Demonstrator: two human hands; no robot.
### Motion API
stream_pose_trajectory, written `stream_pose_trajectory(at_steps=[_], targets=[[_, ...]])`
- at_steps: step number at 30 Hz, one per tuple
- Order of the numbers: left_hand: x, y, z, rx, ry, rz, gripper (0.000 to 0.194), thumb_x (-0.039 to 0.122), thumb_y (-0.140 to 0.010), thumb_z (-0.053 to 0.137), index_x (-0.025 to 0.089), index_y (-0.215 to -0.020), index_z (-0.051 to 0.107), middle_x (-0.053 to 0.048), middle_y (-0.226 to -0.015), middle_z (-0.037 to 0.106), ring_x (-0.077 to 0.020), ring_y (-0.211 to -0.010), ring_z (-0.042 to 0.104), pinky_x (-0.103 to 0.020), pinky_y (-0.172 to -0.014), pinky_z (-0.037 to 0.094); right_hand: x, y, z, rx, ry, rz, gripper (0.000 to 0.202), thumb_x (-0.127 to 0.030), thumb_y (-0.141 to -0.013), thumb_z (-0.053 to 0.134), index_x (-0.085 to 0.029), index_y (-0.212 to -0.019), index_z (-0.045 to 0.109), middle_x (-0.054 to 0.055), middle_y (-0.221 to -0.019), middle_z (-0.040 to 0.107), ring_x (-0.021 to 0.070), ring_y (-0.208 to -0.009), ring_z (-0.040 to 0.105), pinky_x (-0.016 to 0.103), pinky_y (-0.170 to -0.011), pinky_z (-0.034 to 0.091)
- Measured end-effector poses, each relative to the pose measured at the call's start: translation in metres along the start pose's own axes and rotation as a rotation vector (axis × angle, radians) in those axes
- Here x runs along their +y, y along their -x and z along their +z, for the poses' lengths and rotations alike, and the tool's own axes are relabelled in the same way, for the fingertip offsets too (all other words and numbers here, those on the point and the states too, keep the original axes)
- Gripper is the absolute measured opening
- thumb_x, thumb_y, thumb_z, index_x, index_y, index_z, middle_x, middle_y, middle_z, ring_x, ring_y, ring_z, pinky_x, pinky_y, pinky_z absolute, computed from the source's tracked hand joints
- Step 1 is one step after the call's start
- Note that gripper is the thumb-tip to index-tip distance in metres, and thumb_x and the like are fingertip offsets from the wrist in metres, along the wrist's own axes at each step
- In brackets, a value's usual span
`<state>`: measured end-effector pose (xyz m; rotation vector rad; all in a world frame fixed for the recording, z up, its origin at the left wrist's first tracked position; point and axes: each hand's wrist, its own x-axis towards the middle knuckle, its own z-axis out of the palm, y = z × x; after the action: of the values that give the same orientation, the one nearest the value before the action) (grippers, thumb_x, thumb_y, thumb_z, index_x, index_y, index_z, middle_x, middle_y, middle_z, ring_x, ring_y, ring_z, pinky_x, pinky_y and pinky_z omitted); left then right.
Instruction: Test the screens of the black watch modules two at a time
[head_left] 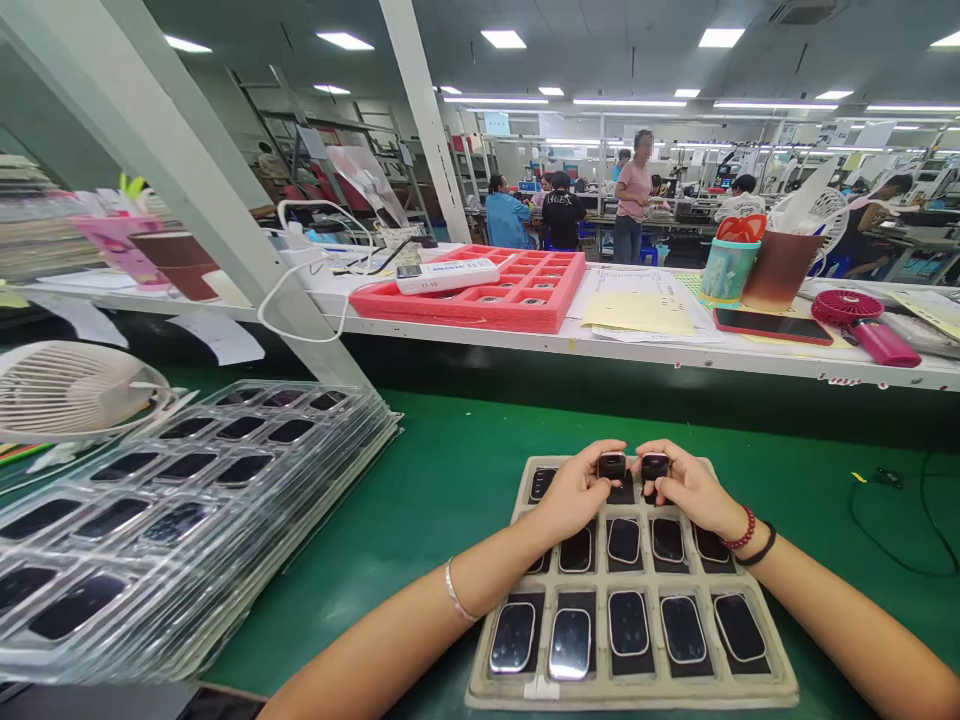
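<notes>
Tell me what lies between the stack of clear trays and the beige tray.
In the head view, green benchtop lies between the clear trays and the beige tray; the left forearm crosses over the benchtop's nearer part.

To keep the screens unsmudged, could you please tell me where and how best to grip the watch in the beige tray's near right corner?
The watch lies screen up, walled in by the beige tray, so I'd probably come from above and pinch its two long edges.
</notes>
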<state>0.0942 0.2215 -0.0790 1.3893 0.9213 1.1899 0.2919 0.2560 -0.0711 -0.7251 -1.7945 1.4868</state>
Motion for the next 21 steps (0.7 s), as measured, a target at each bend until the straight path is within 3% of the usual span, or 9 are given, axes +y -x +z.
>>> stream_pose_trajectory(at_steps=[5, 11, 17, 21], targets=[[0.0012, 0.0003, -0.0018, 0.026, -0.101, -0.019, 0.044, 0.017, -0.074, 0.058, 0.017, -0.118, 0.052, -0.007, -0.099, 0.064, -0.0194, -0.09, 0.061, -0.032, -0.081, 0.049, 0.0036, -0.001, -0.0007, 0.002, 0.033, 0.015, 0.03, -0.023, -0.082, 0.05, -0.018, -0.112, 0.048, 0.008, -0.099, 0.062, 0.0128, -0.066, 0.06, 0.024, -0.054, 0.05], [0.0064, 0.0005, -0.0022, 0.065, -0.136, 0.025, 0.031, 0.021, -0.077, 0.057, 0.015, -0.107, 0.057, -0.007, -0.089, 0.064, -0.0176, -0.081, 0.06, -0.027, -0.072, 0.046, 0.0057, -0.0002, 0.0004, -0.015, 0.007, -0.004, 0.039, -0.016, -0.077, 0.053, -0.021, -0.116, 0.047, 0.007, -0.106, 0.059, 0.0149, -0.08, 0.061, 0.026, -0.065, 0.051], [0.005, 0.0008, -0.001, 0.036, -0.128, -0.056, 0.049, 0.012, -0.072, 0.054, 0.017, -0.12, 0.048, -0.005, -0.095, 0.062, -0.0109, -0.066, 0.055, -0.02, -0.055, 0.039, 0.0057, -0.0004, -0.0001, -0.022, 0.04, 0.011, 0.031, -0.023, -0.085, 0.05, -0.018, -0.115, 0.048, 0.008, -0.101, 0.061, 0.0142, -0.072, 0.061, 0.025, -0.059, 0.051], [0.0016, -0.0004, -0.0013, 0.035, -0.084, -0.052, 0.055, 0.011, -0.071, 0.056, 0.017, -0.124, 0.043, -0.007, -0.098, 0.061, -0.0145, -0.081, 0.059, -0.022, -0.065, 0.043, 0.0069, -0.0005, 0.0003, -0.009, -0.027, 0.007, 0.045, -0.018, -0.081, 0.056, -0.022, -0.124, 0.043, 0.009, -0.111, 0.057, 0.0141, -0.078, 0.061, 0.025, -0.063, 0.052]])
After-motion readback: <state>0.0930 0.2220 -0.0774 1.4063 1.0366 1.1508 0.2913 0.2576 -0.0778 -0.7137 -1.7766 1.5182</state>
